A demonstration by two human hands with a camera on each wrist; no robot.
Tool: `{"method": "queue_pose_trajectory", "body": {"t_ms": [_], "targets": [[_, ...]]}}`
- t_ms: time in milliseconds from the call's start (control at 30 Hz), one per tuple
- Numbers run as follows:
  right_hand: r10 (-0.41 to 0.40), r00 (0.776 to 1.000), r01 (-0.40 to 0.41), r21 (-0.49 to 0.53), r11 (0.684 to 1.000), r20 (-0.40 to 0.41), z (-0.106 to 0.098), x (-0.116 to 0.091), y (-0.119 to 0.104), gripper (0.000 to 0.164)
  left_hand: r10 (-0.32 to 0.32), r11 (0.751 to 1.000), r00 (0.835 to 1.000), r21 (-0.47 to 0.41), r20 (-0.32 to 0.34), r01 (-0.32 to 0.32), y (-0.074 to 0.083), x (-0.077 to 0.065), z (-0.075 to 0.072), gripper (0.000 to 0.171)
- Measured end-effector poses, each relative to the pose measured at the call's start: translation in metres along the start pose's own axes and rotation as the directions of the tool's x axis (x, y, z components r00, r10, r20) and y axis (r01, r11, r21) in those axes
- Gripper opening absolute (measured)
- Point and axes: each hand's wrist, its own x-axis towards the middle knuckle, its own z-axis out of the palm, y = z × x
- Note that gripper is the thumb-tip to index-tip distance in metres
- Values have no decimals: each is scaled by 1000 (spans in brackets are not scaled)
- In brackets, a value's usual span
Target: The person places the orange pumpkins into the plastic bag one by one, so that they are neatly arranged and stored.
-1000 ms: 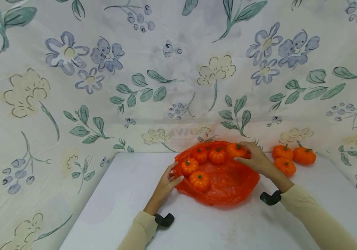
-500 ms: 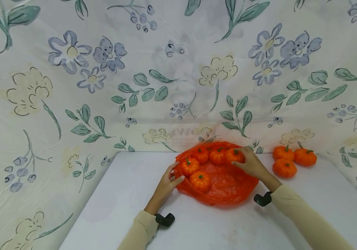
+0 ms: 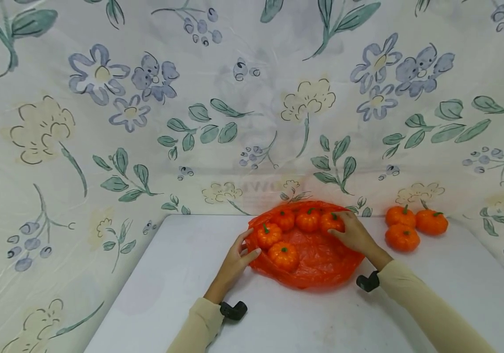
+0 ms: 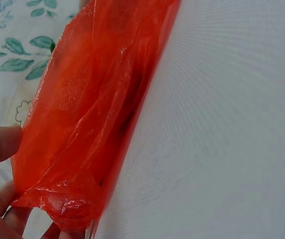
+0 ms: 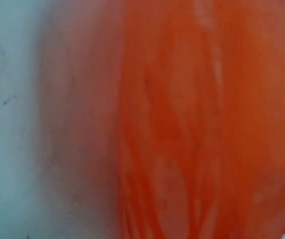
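The fingers of the right hand [image 3: 354, 234] are gripping the held pumpkin [image 3: 331, 221], small, orange, ribbed and green-stemmed, which is sitting inside the red bag [image 3: 318, 257] toward its far right side. The thumb and fingers of the left hand [image 3: 235, 257] are holding the bag's left edge. The red bag is lying wide-mouthed on the white table [image 3: 172, 260], its thin, translucent plastic creasing and shining. Four other pumpkins [image 3: 283, 256] are resting in it along the back and left, while three loose pumpkins [image 3: 402, 238] are clustering near its right side.
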Motion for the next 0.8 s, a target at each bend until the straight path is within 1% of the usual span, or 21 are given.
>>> {"method": "queue_pose_trajectory", "body": {"t_ms": [133, 333, 433, 633, 733, 800], "targets": [[-20, 1000, 20, -35, 999, -11, 4, 2, 5, 61, -14, 1000, 1000, -7, 0, 14, -1, 0, 0, 64], [-31, 999, 30, -45, 999, -16, 7, 5, 10, 61, -14, 1000, 1000, -5, -4, 14, -2, 1, 0, 63], [-57, 998, 55, -55, 997, -25, 7, 5, 10, 60, -6, 1000, 1000, -6, -5, 5, -1, 1, -1, 63], [-114, 992, 109, -102, 989, -51, 9, 0, 12, 59, -12, 1000, 1000, -3, -2, 12, -2, 1, 0, 64], [-121, 991, 113, -123, 986, -63, 10, -2, 12, 60, -11, 1000, 1000, 3, 1, 11, -1, 1, 0, 64], [-111, 992, 102, -128, 986, -64, 10, -1, 12, 62, -10, 1000, 1000, 3, 0, 10, 0, 1, -1, 64]]}}
